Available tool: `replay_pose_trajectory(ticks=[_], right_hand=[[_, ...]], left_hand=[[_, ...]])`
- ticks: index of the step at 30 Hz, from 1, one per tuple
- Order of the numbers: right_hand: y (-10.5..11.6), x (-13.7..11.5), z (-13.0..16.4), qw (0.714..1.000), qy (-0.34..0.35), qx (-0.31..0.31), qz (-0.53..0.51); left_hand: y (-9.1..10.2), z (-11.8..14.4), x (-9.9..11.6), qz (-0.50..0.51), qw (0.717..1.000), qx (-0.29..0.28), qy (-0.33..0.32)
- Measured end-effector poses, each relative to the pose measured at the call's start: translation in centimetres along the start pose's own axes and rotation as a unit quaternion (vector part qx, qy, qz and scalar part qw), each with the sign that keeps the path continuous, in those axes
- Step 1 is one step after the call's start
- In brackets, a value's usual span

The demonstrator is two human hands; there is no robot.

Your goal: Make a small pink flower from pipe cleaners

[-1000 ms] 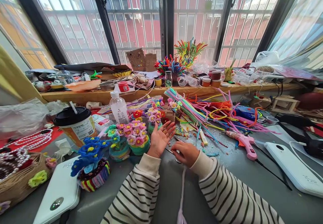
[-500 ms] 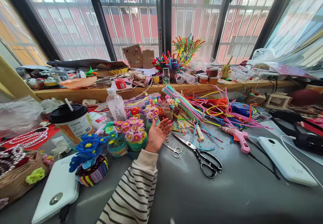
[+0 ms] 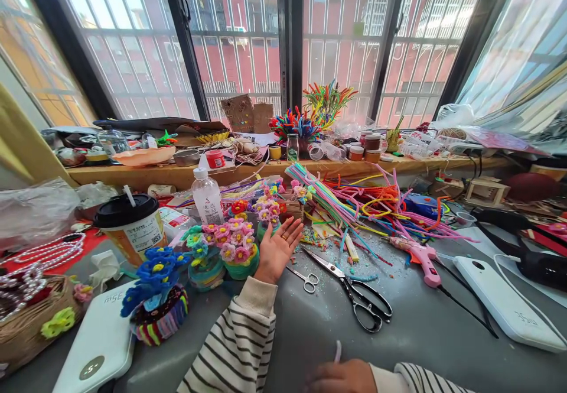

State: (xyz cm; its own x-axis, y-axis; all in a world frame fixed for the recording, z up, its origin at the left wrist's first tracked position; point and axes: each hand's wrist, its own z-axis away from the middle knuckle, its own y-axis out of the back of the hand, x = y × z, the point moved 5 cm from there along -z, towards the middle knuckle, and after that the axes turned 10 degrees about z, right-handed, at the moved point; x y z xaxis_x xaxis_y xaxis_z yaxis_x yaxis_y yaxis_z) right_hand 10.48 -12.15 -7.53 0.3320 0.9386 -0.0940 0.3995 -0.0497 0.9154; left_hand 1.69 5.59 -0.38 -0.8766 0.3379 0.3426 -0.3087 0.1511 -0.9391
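R hand (image 3: 343, 377) pinches pink pipe cleaner (image 3: 337, 351) upright; L hand (image 3: 277, 251) open by flower pot (image 3: 237, 251)

The right hand (image 3: 341, 377) is cut off by the bottom edge, blurred, perhaps pinching a pale pipe cleaner (image 3: 337, 351).

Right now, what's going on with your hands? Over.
Left hand open, palm up, beside pink flower pot. Right hand low, pinching a pale stem. Scissors lie between.

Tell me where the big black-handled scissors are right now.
The black-handled scissors lie open on the grey table, right of the left hand, beside the small scissors, left of the pink glue gun.
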Motion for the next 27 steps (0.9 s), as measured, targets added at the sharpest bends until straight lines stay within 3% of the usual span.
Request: replay_pose_trajectory(ticks=[3,5,7,9,11,15,19,20,23,27], right_hand=[[2.1,0.8,-1.2,0.99,-0.021,0.054,0.126],[4.4,1.9,-2.4,0.981,-0.068,0.115,0.139],[7.3,4.2,-3.7,0.971,-0.154,0.175,0.055],[9.8,7.9,-4.5,0.925,-0.302,0.226,-0.043],[11.0,10.9,-5.3,0.894,-0.35,0.256,-0.11],[9.2,14.5,-6.2,0.901,-0.351,0.173,-0.187],[8.2,15.4,-4.5,0.826,-0.374,0.236,-0.35],[8.2,15.4,-4.3,0.819,-0.375,0.237,-0.365],[8.5,15.2,-4.2,0.839,-0.372,0.203,-0.34],[8.7,15.5,-4.1,0.832,-0.373,0.226,-0.343]], left_hand=[[-0.2,-0.1,-0.1,0.015,1.0,-0.012,0.005],[-0.2,-0.2,0.0,0.023,1.0,-0.008,0.0],[0.0,-0.2,0.1,0.028,1.0,0.007,-0.006],[0.1,-0.2,0.2,0.034,0.999,0.02,-0.01],[0.0,-0.1,0.2,0.041,0.999,0.011,-0.009],[-0.7,0.2,0.2,0.048,0.998,-0.041,0.001],[-0.7,0.3,0.2,0.053,0.998,-0.042,0.005],[-0.7,0.3,0.2,0.052,0.998,-0.04,0.006],[-0.8,0.3,0.3,0.049,0.998,-0.037,0.004],[-1.0,0.4,0.2,0.043,0.998,-0.041,0.005]])
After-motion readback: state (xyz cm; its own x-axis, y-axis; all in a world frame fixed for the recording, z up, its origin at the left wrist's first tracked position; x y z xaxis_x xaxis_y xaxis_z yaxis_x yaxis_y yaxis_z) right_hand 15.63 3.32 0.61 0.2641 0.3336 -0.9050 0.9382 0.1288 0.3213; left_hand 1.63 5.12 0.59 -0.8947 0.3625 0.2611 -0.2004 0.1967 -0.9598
